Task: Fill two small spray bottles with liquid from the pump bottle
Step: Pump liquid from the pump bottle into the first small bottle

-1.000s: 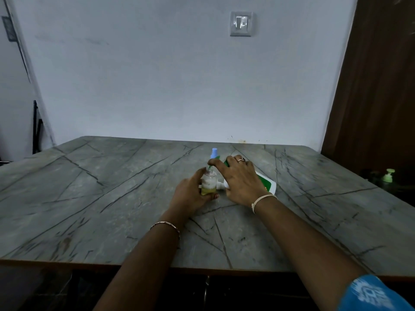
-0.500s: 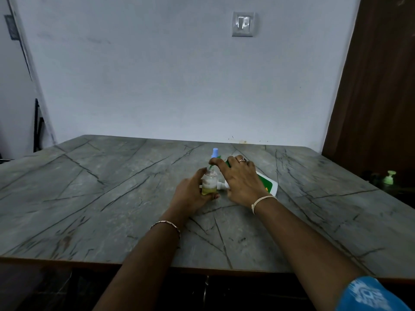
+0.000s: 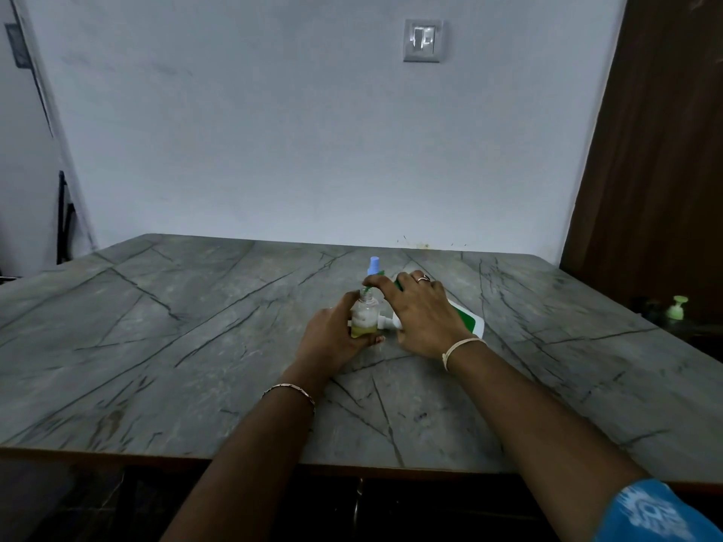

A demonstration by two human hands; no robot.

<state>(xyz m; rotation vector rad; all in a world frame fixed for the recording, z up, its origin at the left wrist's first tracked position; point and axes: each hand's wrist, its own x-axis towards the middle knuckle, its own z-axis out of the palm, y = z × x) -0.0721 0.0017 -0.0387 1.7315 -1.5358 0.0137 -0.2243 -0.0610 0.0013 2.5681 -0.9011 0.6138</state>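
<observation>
Sleeve (image 3: 649, 514), blue with a pale pattern, sits at the near right corner. Both forearms reach over the near edge of the grey veined table (image 3: 156, 346). There is a thin bracelet (image 3: 291, 389) on the left wrist and a pale band (image 3: 455, 346) on the right.

Left hand (image 3: 332, 338), mid-table: its fingers are wrapped round the small spray bottle (image 3: 364, 312) from the left, thumb on the near side. The bottle stands upright on the table, clear, with a shallow layer of yellowish liquid at the bottom.

Right hand (image 3: 424, 314), just right of it: the fingers are curled down over the pump bottle (image 3: 471, 322), with a ring (image 3: 423, 278) on one finger. The forefinger reaches left to the neck of the small bottle. The pump bottle is white with a green label, its body running away to the right under the palm. Its white spout points left, close to the small bottle. It appears to lie tilted, but the hand hides too much to be sure.

Second spray bottle (image 3: 373, 264) shows only its blue cap, just behind the two hands.

Far side: a pale wall (image 3: 274, 131) with a switch plate (image 3: 423, 40). A brown door (image 3: 657, 150) is at far right, with a small green dispenser (image 3: 677, 308) low beside it, off the table.
</observation>
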